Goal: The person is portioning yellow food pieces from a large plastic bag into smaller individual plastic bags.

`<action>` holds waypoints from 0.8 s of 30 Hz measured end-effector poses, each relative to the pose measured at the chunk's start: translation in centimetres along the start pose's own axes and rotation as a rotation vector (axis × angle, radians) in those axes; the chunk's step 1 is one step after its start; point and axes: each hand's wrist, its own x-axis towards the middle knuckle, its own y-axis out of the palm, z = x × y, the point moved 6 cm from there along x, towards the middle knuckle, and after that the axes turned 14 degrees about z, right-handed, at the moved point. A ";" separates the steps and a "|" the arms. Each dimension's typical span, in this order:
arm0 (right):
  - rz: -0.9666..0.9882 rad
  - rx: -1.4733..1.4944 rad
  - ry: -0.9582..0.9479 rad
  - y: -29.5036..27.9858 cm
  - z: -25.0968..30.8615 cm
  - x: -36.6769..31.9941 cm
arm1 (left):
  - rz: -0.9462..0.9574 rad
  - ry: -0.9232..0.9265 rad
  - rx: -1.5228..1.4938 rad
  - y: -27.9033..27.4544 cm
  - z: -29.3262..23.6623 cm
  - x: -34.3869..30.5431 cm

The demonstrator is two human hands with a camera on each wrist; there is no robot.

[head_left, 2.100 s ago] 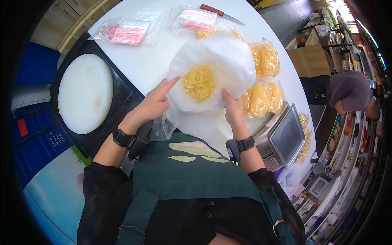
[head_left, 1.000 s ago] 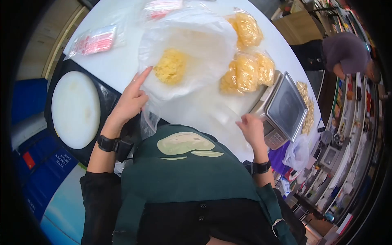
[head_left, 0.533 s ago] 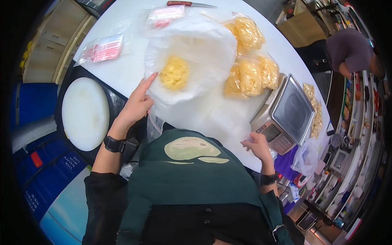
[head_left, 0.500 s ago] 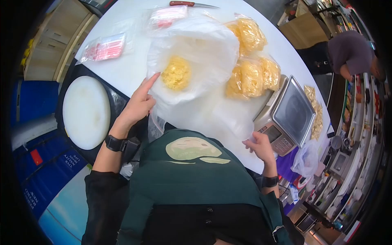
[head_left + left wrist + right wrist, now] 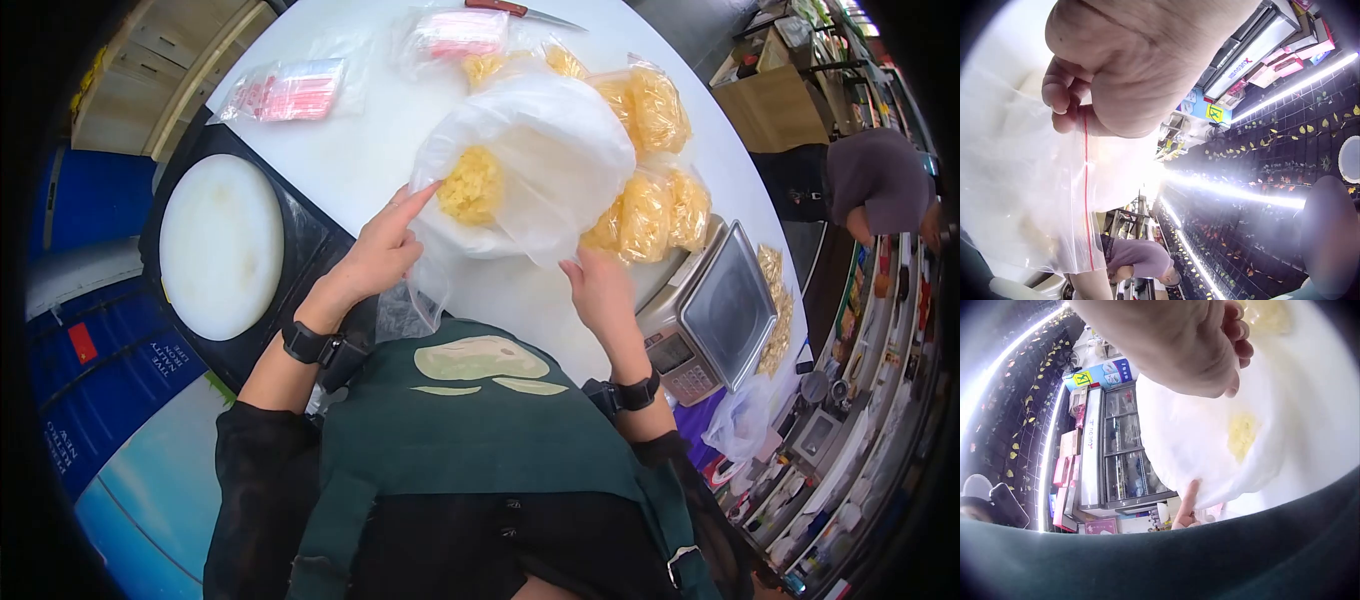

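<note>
A large white plastic bag (image 5: 560, 130) lies wide-mouthed on the table with small yellow pieces (image 5: 470, 185) at its bottom left. My left hand (image 5: 378, 252) is at the bag's left rim, index finger stretched along it. Its other fingers are curled on a clear zip bag (image 5: 408, 312), whose red seal strip shows in the left wrist view, between thumb and fingers. My right hand (image 5: 603, 292) pinches the white bag's near right edge between thumb and fingers. In the right wrist view the bag's wall (image 5: 1185, 437) spreads between both hands.
Several filled clear bags of yellow pieces (image 5: 645, 215) stand right of the white bag. A scale (image 5: 725, 305) sits at the right edge. Packs of pink-striped bags (image 5: 303, 90) and a knife (image 5: 525, 12) lie at the back. A round white board (image 5: 222, 245) is at left; a person (image 5: 870, 180) stands beyond.
My right hand went down toward the scale with the bag's edge stretched out, then came back up and left. The left hand keeps its place at the rim. The head view has shifted.
</note>
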 end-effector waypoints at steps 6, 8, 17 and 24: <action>0.036 -0.053 0.030 0.0 0.4 0.7 | 0.032 0.058 -0.025 0.5 0.1 1.3; 0.029 -0.045 0.022 0.0 0.3 1.0 | 0.039 0.034 -0.075 0.4 -0.5 1.2; 0.081 0.098 0.051 1.5 -0.8 2.3 | 0.176 0.000 -0.345 1.4 -1.6 1.2; 0.047 0.423 0.105 3.7 -1.7 2.4 | 0.384 -0.004 -0.371 4.1 -4.4 1.8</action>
